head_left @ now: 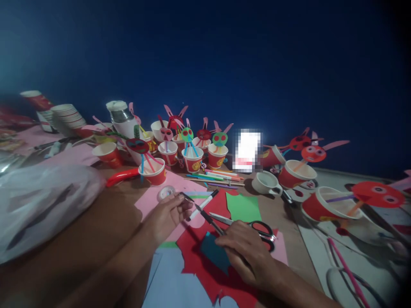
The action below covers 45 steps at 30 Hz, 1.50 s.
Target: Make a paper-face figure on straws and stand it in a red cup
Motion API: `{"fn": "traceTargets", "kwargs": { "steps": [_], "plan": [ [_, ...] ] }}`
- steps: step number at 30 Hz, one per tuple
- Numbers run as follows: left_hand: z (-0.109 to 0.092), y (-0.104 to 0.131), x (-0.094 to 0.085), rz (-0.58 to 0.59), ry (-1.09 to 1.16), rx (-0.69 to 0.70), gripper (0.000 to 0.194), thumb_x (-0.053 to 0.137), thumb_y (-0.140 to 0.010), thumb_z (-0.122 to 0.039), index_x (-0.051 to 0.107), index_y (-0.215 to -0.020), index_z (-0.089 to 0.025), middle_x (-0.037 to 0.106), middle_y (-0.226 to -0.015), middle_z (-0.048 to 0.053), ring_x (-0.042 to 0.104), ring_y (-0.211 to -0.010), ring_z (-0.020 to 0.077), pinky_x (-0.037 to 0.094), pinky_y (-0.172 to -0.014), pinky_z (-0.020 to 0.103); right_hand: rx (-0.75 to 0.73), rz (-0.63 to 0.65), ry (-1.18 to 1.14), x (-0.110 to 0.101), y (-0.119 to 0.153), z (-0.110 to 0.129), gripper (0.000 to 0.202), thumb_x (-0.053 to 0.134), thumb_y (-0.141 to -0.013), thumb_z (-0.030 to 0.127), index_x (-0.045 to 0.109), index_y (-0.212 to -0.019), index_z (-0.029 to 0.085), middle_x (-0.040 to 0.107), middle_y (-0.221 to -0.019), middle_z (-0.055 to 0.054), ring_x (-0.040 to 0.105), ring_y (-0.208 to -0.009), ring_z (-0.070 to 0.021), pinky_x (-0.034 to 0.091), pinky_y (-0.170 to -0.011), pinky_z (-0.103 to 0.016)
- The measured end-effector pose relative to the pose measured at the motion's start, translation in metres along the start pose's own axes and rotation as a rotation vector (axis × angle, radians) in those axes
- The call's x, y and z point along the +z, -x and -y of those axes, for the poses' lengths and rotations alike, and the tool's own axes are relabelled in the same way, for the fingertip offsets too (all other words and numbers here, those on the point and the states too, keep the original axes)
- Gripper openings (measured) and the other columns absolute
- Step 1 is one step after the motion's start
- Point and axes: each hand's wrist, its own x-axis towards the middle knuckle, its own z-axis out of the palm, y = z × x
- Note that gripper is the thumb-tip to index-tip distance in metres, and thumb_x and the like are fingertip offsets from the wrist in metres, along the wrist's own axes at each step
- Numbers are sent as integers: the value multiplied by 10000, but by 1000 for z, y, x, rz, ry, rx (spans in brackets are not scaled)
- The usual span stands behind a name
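In my right hand (248, 250) is a dark pen (209, 219), its tip pointing up and left toward my other hand. The fingers of my left hand (168, 214) pinch a small dark pen cap (185, 196), just apart from the pen tip. Beneath both hands lie cut red paper (192, 254), a teal piece (212, 252) and pink paper (146, 201). Black-handled scissors (263, 231) rest beyond my right hand, beside a green paper (244, 207). A white marker with a black end (205, 204) lies behind the pen, and a tape roll (166, 192) sits behind my left hand.
Several red paper cups (192, 164) with paper-faced straw figures line the back. A white mug (266, 184) stands right of several coloured sticks (215, 177). A blurred bright screen (247, 149) leans behind. At left are a plastic bag (48, 205) and a flask (120, 119).
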Motion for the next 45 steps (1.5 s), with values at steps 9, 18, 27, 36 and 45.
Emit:
{"fn": "traceTargets", "kwargs": {
  "steps": [9, 18, 27, 36, 45],
  "plan": [
    [5, 4, 3, 65, 12, 8, 94, 649, -753, -99, 570, -721, -136, 660, -656, 38, 635, -607, 126, 535, -581, 240, -34, 3, 19, -4, -4, 5, 303, 442, -798, 66, 536, -1054, 197, 641, -786, -57, 573, -700, -177, 437, -654, -325],
    [10, 12, 10, 108, -112, 65, 226, 783, -636, -180, 587, -739, -135, 667, -658, 31, 615, -594, 124, 510, -571, 229, -6, 1, 17, -1, -3, 4, 271, 454, -810, 83, 549, -1036, 198, 646, -791, -51, 566, -690, -176, 438, -642, -322],
    [21, 16, 12, 164, -169, 108, 247, 786, -636, -258, 573, -679, -141, 614, -670, -4, 598, -633, 114, 519, -654, 243, -23, 35, 23, 6, 3, 5, 268, 412, -827, 72, 510, -1048, 187, 610, -799, -51, 514, -697, -166, 406, -653, -299],
    [13, 10, 9, 137, -384, 66, 288, 761, -647, -337, 574, -721, -131, 648, -649, 41, 624, -581, 144, 524, -581, 261, -27, 39, 64, 8, 1, 0, 268, 412, -825, 62, 513, -1042, 183, 631, -829, -52, 525, -726, -166, 376, -664, -300],
    [-28, 22, -1, -48, -711, 278, 329, 713, -685, -332, 632, -963, -175, 677, -684, 30, 564, -508, 112, 411, -426, 176, 37, 312, 307, -3, 2, -6, 239, 568, -859, 337, 603, -1051, 197, 631, -895, -73, 552, -834, -209, 367, -778, -376]
  ]
}}
